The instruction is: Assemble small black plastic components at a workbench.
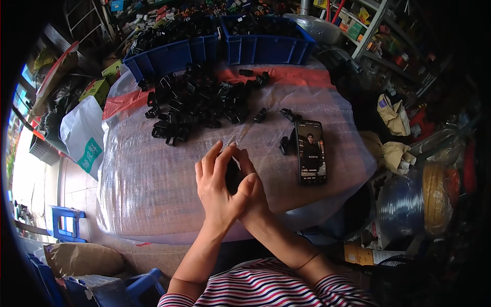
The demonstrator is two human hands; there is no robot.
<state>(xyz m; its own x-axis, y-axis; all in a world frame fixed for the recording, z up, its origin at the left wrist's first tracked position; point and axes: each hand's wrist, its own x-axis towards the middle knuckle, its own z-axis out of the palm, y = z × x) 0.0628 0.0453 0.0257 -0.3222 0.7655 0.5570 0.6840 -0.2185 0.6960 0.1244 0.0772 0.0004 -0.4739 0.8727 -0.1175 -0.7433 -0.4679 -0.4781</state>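
A person in a striped top works at a table wrapped in clear plastic sheeting (153, 189), seen from above. At far left, a white sack with a green label (84, 135) leans beside the table, and a blue plastic stool (64, 222) stands on the floor below it. Two blue plastic bins (179, 53) sit side by side along the table's far edge, both loaded with black parts. In front of them, a loose heap of small black plastic clips (197, 102) spreads across the sheeting, well apart from the hands.

Near the table's front edge, the left hand (220, 192) and the right hand (250, 189) press together around a small black part (232, 176). The left hand lies over it with fingers raised and its thumb hooked across the right hand; the right hand's fingers curl up behind it. Both hands appear to be closed on the part, though only a dark sliver of it shows between the palms and its shape cannot be made out.

Just right of the hands, a smartphone (311, 152) lies flat on the sheeting with its screen lit, showing a figure. A few stray black clips (285, 145) rest touching or just beside its left edge. Farther right, off the table, crumpled cloth gloves (394, 153) and coils of tubing (434, 197) lie among the clutter.
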